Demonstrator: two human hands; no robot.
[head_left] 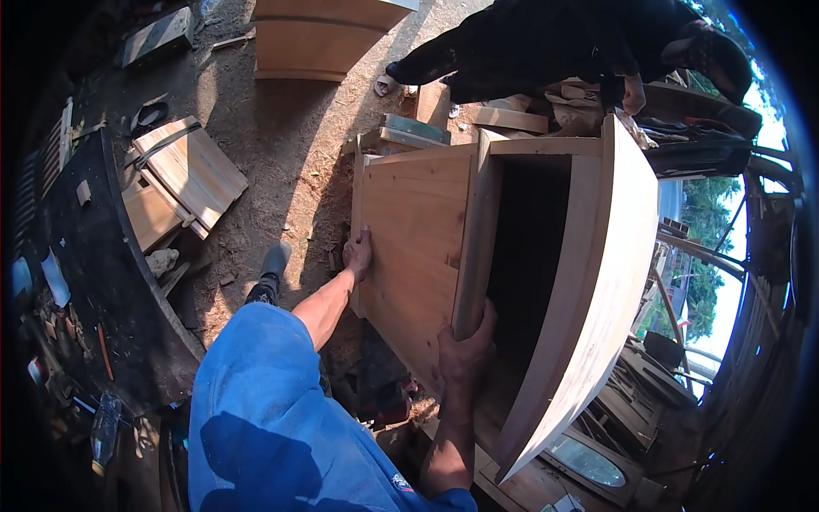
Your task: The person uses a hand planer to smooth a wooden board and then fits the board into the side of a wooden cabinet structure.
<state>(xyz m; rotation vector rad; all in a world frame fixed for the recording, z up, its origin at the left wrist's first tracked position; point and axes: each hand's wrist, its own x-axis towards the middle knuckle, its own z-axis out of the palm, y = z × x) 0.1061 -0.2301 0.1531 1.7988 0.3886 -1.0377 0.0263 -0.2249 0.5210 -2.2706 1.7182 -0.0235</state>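
A large unpainted wooden cabinet stands before me, with a dark open compartment on its right part. My left hand holds the left edge of its side panel, thumb on the face and the other fingers mostly hidden. Around the rounded wooden rail beside the compartment, my right hand is closed near the rail's lower end. A pale, broad panel forms the cabinet's far right side. How the cabinet rests underneath is hidden.
Another person in dark clothes is beyond the cabinet, a hand near its upper corner. A second wooden piece stands at the top. Stacked boards lie left, near a dark, cluttered bench. An oval-glass panel lies lower right.
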